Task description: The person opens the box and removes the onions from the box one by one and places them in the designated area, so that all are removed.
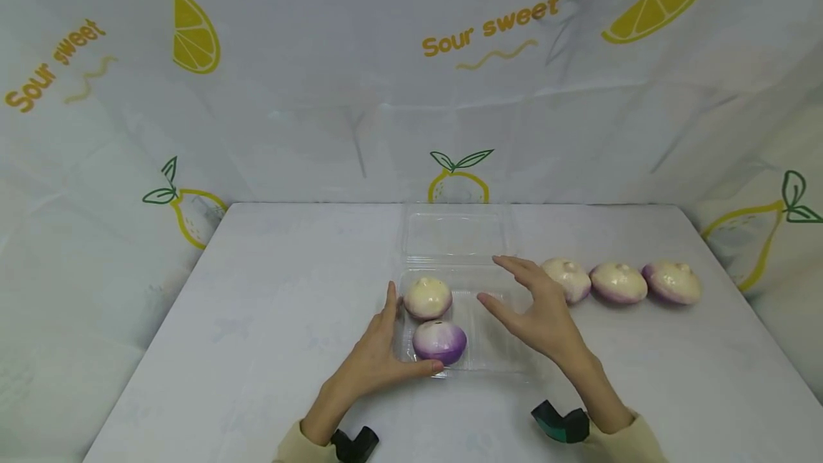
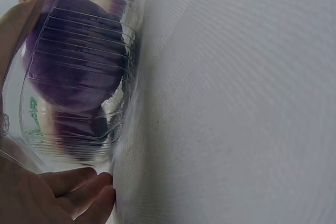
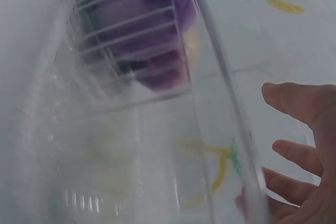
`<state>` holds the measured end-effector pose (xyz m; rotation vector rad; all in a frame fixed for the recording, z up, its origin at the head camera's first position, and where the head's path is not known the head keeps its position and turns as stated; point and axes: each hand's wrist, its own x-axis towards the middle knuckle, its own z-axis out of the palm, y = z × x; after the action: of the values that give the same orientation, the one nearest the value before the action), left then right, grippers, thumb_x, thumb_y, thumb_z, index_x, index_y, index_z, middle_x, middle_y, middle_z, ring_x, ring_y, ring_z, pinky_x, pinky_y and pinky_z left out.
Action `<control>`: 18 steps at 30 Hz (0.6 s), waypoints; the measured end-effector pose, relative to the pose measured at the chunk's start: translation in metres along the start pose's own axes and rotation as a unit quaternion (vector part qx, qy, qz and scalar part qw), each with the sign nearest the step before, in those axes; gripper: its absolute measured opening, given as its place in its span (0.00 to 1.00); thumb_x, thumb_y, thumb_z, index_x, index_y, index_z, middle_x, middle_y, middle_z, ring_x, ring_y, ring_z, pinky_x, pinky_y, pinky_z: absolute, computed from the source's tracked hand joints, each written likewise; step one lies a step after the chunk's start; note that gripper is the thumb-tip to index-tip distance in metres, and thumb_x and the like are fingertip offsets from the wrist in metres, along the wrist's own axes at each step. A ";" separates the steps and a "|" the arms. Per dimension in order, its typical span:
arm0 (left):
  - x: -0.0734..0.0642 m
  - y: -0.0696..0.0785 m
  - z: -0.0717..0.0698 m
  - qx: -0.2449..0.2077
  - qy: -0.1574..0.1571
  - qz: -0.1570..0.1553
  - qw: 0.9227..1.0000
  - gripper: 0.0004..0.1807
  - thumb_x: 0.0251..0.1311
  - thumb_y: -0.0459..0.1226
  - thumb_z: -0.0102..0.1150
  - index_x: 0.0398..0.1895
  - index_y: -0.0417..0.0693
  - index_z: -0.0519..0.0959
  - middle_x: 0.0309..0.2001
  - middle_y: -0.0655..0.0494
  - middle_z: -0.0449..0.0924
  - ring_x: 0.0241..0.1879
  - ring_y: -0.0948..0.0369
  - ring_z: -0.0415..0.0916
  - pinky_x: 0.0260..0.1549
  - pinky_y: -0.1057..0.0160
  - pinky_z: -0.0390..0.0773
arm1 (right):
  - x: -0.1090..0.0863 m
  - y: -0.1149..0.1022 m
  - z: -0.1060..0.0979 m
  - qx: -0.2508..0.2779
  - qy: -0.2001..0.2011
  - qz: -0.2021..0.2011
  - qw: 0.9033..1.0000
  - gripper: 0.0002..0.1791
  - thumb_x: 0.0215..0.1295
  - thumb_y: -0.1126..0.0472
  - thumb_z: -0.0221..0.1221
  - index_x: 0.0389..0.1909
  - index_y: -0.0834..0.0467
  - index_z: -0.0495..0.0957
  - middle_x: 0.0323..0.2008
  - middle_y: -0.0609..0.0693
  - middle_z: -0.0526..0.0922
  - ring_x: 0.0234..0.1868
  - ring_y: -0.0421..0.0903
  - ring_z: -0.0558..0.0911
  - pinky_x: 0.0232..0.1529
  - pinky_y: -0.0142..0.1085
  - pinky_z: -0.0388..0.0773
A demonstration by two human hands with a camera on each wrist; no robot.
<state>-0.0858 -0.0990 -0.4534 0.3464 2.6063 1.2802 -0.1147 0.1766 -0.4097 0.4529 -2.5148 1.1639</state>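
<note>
A clear plastic clamshell container point(image 1: 489, 327) lies with its lid point(image 1: 458, 234) folded back. Two purple-and-white onions sit one behind the other in its left half: the rear onion point(image 1: 427, 299) shows its pale side, the front onion point(image 1: 440, 342) its purple side. My left hand point(image 1: 376, 352) holds the front left corner, thumb along the front rim, fingers against the left wall. In the left wrist view, a purple onion point(image 2: 79, 56) shows through the ribbed wall. My right hand point(image 1: 540, 313) is spread above the container's right side, with nothing in its fingers.
Three more onions stand in a row right of the container: a near one point(image 1: 567, 280) partly behind my right hand, a middle one point(image 1: 619, 283) and a far one point(image 1: 672, 282). The white table point(image 1: 257, 320) meets a lemon-print cloth point(image 1: 321, 91) at the back.
</note>
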 end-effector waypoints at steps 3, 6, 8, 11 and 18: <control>0.000 0.000 0.000 0.002 -0.002 -0.001 1.000 0.81 0.40 0.66 0.78 0.84 0.47 0.31 0.81 0.42 0.55 0.80 0.44 0.52 0.75 0.35 0.59 | 0.001 -0.005 0.009 0.010 -0.010 -0.006 1.000 0.31 0.53 0.62 0.76 0.60 0.63 0.80 0.60 0.61 0.83 0.63 0.60 0.80 0.56 0.60 0.81; -0.001 0.000 0.000 -0.003 -0.004 -0.008 1.000 0.81 0.39 0.67 0.78 0.84 0.50 0.30 0.81 0.44 0.54 0.81 0.46 0.51 0.75 0.35 0.58 | 0.002 -0.010 0.018 0.019 -0.022 -0.011 1.000 0.32 0.54 0.61 0.76 0.61 0.63 0.80 0.60 0.60 0.83 0.63 0.60 0.81 0.57 0.58 0.81; -0.001 0.000 0.000 -0.005 -0.003 -0.007 1.000 0.80 0.40 0.67 0.77 0.84 0.50 0.31 0.81 0.44 0.54 0.81 0.46 0.50 0.75 0.34 0.57 | 0.003 -0.013 0.023 0.025 -0.030 -0.013 0.999 0.33 0.54 0.60 0.76 0.62 0.62 0.79 0.61 0.60 0.83 0.63 0.60 0.81 0.58 0.58 0.82; -0.001 0.000 0.000 -0.007 -0.002 -0.005 1.000 0.80 0.40 0.66 0.77 0.84 0.50 0.31 0.81 0.43 0.54 0.81 0.45 0.50 0.75 0.34 0.57 | 0.004 -0.016 0.029 0.033 -0.036 -0.016 0.999 0.32 0.55 0.60 0.76 0.62 0.62 0.79 0.61 0.60 0.82 0.63 0.61 0.81 0.56 0.59 0.82; -0.002 0.001 -0.001 -0.002 -0.004 -0.005 1.000 0.80 0.41 0.67 0.77 0.84 0.50 0.30 0.81 0.43 0.55 0.81 0.45 0.51 0.75 0.35 0.58 | 0.006 -0.020 0.043 0.046 -0.053 -0.003 0.998 0.32 0.55 0.57 0.75 0.62 0.61 0.80 0.61 0.59 0.83 0.64 0.59 0.81 0.57 0.57 0.83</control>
<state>-0.0841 -0.0997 -0.4521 0.3351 2.5959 1.2773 -0.1184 0.1300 -0.4202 0.5588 -2.5553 1.2903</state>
